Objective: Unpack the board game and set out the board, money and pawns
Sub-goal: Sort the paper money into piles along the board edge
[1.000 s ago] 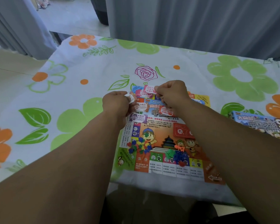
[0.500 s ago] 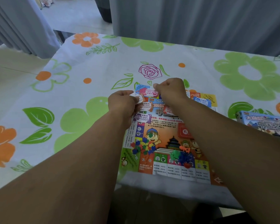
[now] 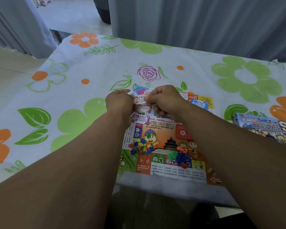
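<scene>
Blue game box [image 3: 264,128] near board [image 3: 163,138]

Home — floral tablecloth [image 3: 188,71], grey curtains [image 3: 188,17]

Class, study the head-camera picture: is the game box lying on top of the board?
No, the game box lies on the tablecloth to the right of the board, apart from it.
</scene>
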### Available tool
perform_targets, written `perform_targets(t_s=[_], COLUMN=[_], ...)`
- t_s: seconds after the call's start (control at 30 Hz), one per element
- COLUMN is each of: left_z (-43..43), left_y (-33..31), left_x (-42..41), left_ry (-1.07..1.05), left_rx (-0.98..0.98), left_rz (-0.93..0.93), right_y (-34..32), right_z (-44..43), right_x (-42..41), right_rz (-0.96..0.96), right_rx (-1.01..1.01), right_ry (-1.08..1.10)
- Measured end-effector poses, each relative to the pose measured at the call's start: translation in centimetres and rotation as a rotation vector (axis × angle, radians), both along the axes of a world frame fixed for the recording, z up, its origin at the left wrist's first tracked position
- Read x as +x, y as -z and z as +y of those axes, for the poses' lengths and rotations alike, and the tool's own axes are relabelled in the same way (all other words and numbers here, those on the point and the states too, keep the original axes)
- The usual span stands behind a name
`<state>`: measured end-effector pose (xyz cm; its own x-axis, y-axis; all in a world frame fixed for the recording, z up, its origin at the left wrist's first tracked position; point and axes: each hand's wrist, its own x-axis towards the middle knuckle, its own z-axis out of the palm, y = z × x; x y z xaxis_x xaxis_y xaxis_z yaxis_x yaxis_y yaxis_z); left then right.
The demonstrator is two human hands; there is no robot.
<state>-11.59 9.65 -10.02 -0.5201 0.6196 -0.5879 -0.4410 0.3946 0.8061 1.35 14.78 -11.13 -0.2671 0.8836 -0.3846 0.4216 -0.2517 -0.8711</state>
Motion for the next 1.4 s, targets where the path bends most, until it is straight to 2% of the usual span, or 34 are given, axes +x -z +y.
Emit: perform_targets(t_s=[0.13, 0.43, 0.5, 0.6, 0.73, 0.97, 1.1, 1.4], left_z=[-0.2, -0.5, -0.6, -0.8, -0.6, 0.6, 1.2, 1.9], left_y=[0.1, -0.1, -0.3, -0.6, -0.6, -0.4, 0.0, 0.8], left_x=[-1.2, -1.5, -1.2, -0.8, -0.4, 1.5, 3.5, 7.3], left_ry=[-0.119, -0.02, 0.007, 0.046, 0.109, 0.113, 0.127, 0.262], left_rx=[-0.01, -0.03, -0.021, 0.0, 0.004, -0.029, 0.001, 0.017], left_rz=[0.043, 0.03, 0.015, -0.008, -0.01, -0.04, -0.054, -0.024], right_y=[0.5, 1.1, 1.0, 0.5, 0.1, -0.1, -0.2, -0.1], right_z=[-0.3, 0.1, 0.0, -0.4, -0.8, -0.4, 0.4, 1.3], right_x=[-0.1, -0.1, -0.2, -0.5, -0.9, 1.3, 4.2, 12.4], right_rz=[-0.025, -0.298, -0.24, -0.049, 0.037, 0.03, 0.048, -0.086], right_rx=[-0.06, 0.074, 0.106, 0.074, 0.042, 0.021, 0.02, 0.038], right_ry=[-0.002, 0.013, 0.022, 0.0, -0.03, 0.041, 0.155, 0.474])
